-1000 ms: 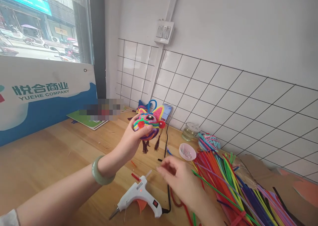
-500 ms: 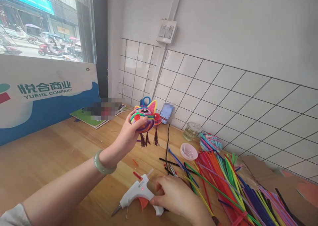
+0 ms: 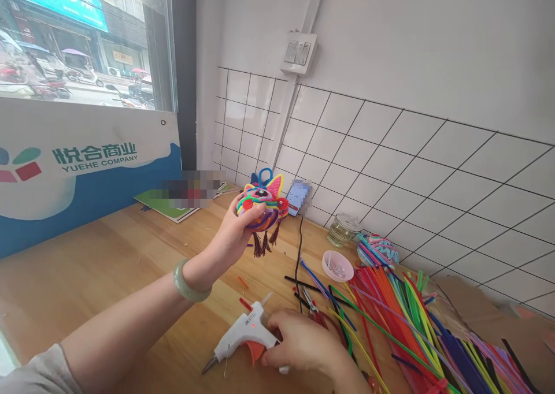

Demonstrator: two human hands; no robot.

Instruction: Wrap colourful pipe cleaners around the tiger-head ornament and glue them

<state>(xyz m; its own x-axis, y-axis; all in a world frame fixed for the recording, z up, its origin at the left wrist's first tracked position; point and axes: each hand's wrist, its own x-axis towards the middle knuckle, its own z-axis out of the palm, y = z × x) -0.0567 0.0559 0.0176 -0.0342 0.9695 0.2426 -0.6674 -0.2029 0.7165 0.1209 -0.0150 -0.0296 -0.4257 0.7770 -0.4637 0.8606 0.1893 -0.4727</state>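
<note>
My left hand (image 3: 236,226) is raised above the table, its fingers and thumb closed around a colourful pipe-cleaner animal head (image 3: 260,209). The head has pointed pink ears edged in yellow, red cheeks, a blue loop on top and dark tassels hanging below. A white hot glue gun (image 3: 243,327) with an orange trigger lies on the table, its nozzle toward the lower left and a small red light lit. Over its handle, my right hand (image 3: 307,345) has thumb and fingers closed around the grip; most of the handle is hidden.
Pliers (image 3: 310,301) lie behind my right hand. Bundled pipe cleaners (image 3: 403,319) spread across the right. Farther back are a pink bowl (image 3: 338,266) of small beads, a glass jar (image 3: 342,230), a striped pipe-cleaner piece (image 3: 377,251) and a propped phone (image 3: 298,199) against the tiled wall.
My right hand has moved onto the glue gun's handle and covers more of it. The tassels have swung a little. The whole view has shifted slightly.
</note>
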